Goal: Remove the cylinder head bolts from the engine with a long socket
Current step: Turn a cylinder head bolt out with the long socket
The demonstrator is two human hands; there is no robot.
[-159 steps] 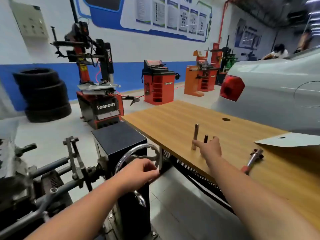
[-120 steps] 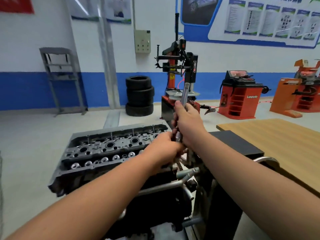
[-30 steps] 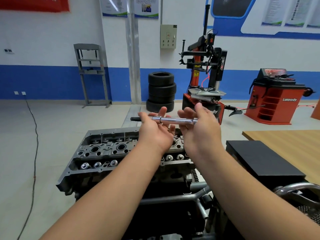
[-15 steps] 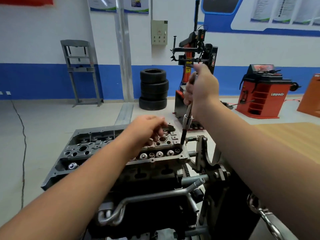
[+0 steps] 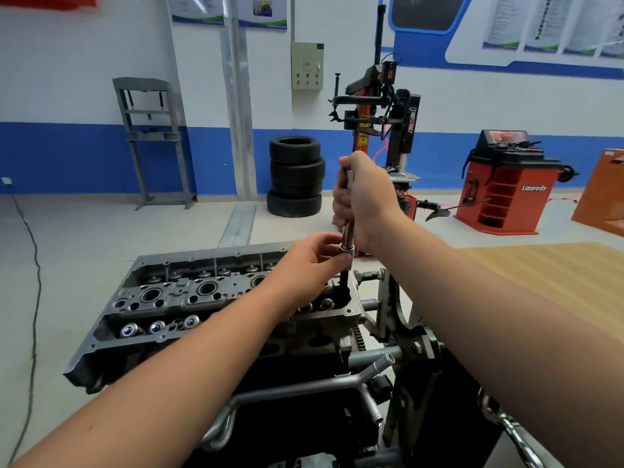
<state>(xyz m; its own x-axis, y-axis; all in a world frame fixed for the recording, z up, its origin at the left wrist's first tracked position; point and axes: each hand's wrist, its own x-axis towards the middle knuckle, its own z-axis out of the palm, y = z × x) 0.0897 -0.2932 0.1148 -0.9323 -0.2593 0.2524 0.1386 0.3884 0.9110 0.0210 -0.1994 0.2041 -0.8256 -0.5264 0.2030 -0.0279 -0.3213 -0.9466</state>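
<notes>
Long socket (image 5: 347,236): stood near upright at the right end of the cylinder head (image 5: 189,292), its dark lower tip down in a recess just inside that end's edge.
Right hand (image 5: 366,201): grip clenched round the upper part of the socket, with the top of the tool showing above the fingers.
Left hand (image 5: 312,265): fingertips pinched the socket's silver collar low down, just above the head.
Engine (image 5: 287,376): carried on a stand (image 5: 401,319), its head's top face open, with round bores along the middle and shiny valve caps along the near edge.
Bolts: could not be told apart from here.
Room: bare floor (image 5: 84,244) lay open left of and beyond the engine; a wooden table (image 5: 553,275) stood close on the right; stacked tyres (image 5: 295,177) and a tyre machine (image 5: 381,106) stood well back near the wall.
</notes>
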